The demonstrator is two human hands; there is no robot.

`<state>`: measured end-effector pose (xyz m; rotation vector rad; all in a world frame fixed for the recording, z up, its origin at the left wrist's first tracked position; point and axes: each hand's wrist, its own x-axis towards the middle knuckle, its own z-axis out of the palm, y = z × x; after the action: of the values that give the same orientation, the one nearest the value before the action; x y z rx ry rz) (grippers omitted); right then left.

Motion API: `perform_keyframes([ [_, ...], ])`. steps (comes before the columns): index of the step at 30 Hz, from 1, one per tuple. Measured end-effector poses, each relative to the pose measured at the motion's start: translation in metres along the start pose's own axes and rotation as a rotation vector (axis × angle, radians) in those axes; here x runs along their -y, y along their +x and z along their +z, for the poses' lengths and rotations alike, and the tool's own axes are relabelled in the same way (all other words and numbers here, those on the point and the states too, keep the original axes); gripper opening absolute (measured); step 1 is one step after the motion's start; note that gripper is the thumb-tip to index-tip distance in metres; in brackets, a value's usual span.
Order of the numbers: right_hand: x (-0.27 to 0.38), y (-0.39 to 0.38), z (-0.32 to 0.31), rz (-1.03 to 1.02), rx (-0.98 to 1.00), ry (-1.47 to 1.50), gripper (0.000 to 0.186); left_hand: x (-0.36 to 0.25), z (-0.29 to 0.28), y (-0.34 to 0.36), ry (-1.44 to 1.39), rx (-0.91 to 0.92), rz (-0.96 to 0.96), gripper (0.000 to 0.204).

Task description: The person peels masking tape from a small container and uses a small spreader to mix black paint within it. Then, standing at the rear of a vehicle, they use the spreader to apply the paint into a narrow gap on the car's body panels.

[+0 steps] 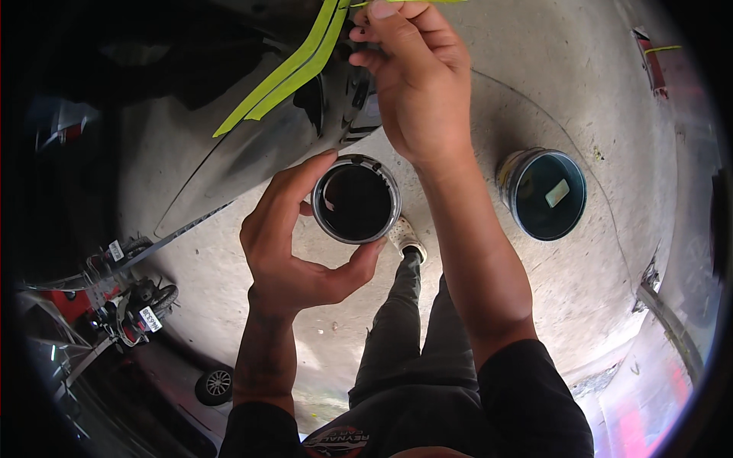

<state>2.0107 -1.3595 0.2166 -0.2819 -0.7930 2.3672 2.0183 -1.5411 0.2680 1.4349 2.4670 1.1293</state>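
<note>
My left hand (286,237) is wrapped around an open round can (396,202), fingers on one side and thumb on the other. Black liquid, like paint, fills its inside, and dark smears mark the rim. Up at the top edge, my right hand (424,84) is raised with thumb and fingers pinched together. Whatever they pinch is too small and cut off to make out. Just left of those fingers, yellow-green masking tape (298,72) runs in two strips along a dark car body panel (252,156), with a thin dark line between the strips.
A bucket (586,195) of dark water with a pale block (557,193) in it stands on the concrete floor (473,305) to the right. Motorcycles (141,309) and another car's wheel (214,386) are at the lower left. My shoe (408,238) is beneath the can.
</note>
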Motion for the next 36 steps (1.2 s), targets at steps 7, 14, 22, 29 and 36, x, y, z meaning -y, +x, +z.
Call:
perform_keyframes([
  [7, 0.000, 0.001, 0.002, -0.012, -0.007, -0.053, 0.011, 0.000, -0.002, 0.005, -0.028, 0.013, 0.002, 0.079],
  [14, -0.009, 0.007, -0.007, -0.036, 0.009, -0.093, 0.012, 0.003, -0.003, 0.005, -0.029, 0.024, 0.004, 0.080],
  [22, -0.010, 0.004, -0.004, -0.031, 0.008, -0.045, 0.011, 0.004, -0.003, 0.005, -0.044, -0.026, 0.025, 0.074],
  [29, -0.009, 0.006, -0.006, -0.039, 0.005, -0.078, 0.011, 0.004, -0.002, 0.007, -0.057, -0.014, 0.010, 0.074],
  [36, -0.011, 0.005, -0.007, -0.022, -0.007, -0.024, 0.011, 0.004, -0.002, 0.006, -0.030, 0.028, 0.020, 0.079],
])
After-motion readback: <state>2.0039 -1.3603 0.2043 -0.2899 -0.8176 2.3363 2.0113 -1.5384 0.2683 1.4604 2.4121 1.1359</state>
